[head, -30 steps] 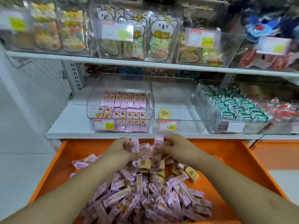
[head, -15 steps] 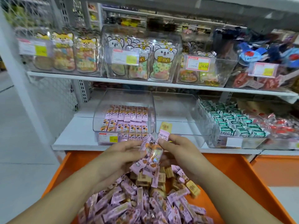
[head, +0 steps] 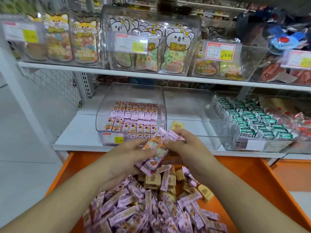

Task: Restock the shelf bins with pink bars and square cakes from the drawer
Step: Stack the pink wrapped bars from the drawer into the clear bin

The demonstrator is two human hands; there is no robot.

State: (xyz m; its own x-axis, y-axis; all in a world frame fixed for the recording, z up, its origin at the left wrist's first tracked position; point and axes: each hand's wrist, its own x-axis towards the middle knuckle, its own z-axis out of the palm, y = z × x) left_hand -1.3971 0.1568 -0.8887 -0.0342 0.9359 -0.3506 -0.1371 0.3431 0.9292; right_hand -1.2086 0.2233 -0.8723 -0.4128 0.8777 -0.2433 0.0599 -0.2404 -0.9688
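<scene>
Hands both gripping one small bundle of pink bars (head: 154,153), left hand (head: 127,157) cupping from left, right hand (head: 182,148) pinching top end from right. Bundle held above far end of orange drawer (head: 249,179), just near side of shelf edge (head: 80,146), below front lip of clear left bin (head: 131,113). Step in hand, judged: squaring up a handful before loading. Left bin already part filled with neat rows of pink bars, open room at top and back. Middle bin (head: 186,115) nearly bare, one square cake (head: 177,125) inside. Loose pile of pink bars and square cakes (head: 153,180) left in drawer. Next move likely: lift over bin front lip, lay flat, aligned with rows. Upper shelf (head: 117,74) overhangs bins, limited headroom. Green-pack bin (head: 252,118) tight at right.
</scene>
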